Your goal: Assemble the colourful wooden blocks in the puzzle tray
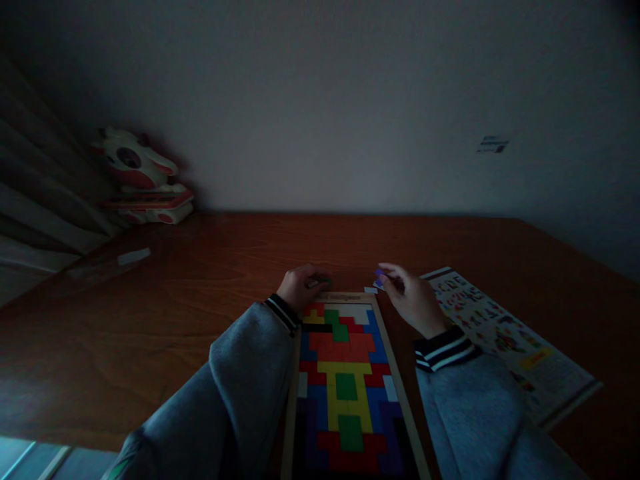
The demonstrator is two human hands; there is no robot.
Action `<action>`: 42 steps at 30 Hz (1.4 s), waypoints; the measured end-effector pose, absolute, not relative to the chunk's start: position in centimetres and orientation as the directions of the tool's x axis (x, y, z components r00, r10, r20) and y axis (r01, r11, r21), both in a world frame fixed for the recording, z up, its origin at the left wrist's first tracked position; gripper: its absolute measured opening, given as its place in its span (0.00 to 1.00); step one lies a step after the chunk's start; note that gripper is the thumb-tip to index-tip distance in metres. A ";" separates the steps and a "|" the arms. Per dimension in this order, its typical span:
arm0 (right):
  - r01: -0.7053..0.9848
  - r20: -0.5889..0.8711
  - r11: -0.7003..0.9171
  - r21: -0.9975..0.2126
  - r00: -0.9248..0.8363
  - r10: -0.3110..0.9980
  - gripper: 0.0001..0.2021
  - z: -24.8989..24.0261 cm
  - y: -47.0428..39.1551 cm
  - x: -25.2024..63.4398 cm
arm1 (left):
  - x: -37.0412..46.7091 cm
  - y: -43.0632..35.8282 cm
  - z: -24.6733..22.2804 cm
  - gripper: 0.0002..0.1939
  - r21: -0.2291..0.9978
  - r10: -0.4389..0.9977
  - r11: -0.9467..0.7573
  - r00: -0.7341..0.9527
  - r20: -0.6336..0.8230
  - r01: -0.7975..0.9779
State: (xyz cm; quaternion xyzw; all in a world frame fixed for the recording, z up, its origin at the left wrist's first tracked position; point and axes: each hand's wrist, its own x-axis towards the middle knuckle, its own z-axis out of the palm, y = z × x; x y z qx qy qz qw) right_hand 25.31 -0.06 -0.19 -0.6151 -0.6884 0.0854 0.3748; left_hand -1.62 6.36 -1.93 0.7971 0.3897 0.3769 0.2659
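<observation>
A wooden tray puzzle [395,387] lies in front of me, filled over most of its face with flat coloured block pieces. Beyond its far left corner, my left hand [301,285] is closed, fingertips around what looks like a small green puzzle piece [327,282], mostly hidden. My right hand [413,300] pinches a purple puzzle piece [379,273] between thumb and fingers, just past the far right corner. A small white piece [371,290] lies on the table by that corner. Pale tray base [356,312] shows in the tray's far right part.
A printed sheet [500,340] with coloured pictures lies to the right, partly under my right forearm. A red and white toy [145,177] stands at the back left by a curtain [45,180]. The brown wooden table [175,320] meets a wall behind.
</observation>
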 end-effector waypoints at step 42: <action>0.521 0.130 0.260 -0.813 -0.274 0.953 0.11 1.6 -1.7 22.7 | 0.5 3.2 -1.1 0.18 0.824 0.817 -0.490 0.478 0.322 0.283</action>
